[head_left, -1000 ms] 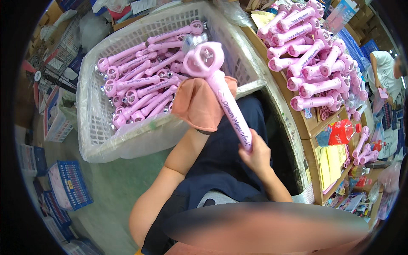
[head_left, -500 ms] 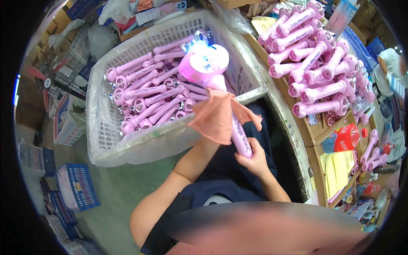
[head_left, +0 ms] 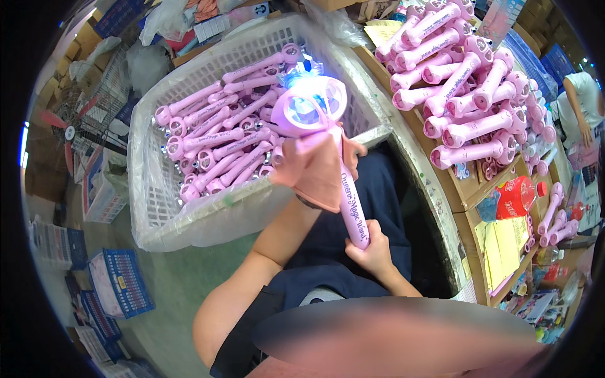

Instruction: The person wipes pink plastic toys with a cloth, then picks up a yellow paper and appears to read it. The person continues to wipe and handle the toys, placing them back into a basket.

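A pink toy wand [head_left: 354, 208] with a round head [head_left: 312, 104] glowing blue stands tilted in front of me. My right hand [head_left: 372, 251] is closed around the bottom end of its handle. A salmon-orange cloth [head_left: 315, 171] is bunched about the wand just below the head. My left forearm [head_left: 287, 230] reaches up behind this cloth, which covers the left hand and its fingers; the hand holds the cloth against the wand. Just beyond, a white plastic crate [head_left: 151, 217] lined with clear film holds many similar pink wands [head_left: 224, 135].
To the right, a heap of pink wands [head_left: 469, 82] lies on a cardboard-topped bench [head_left: 463, 192]. Nearby are a red-labelled bottle [head_left: 518, 194] and yellow paper sheets [head_left: 499, 255]. Blue-and-white baskets [head_left: 123, 283] stand on the floor at left, below a fan [head_left: 69, 132]. Another person [head_left: 583, 101] is at far right.
The wand's head has turned to show its clear faceted face and moved slightly lower. The cloth has shifted down and left along the neck. My right hand has dropped slightly with the handle.
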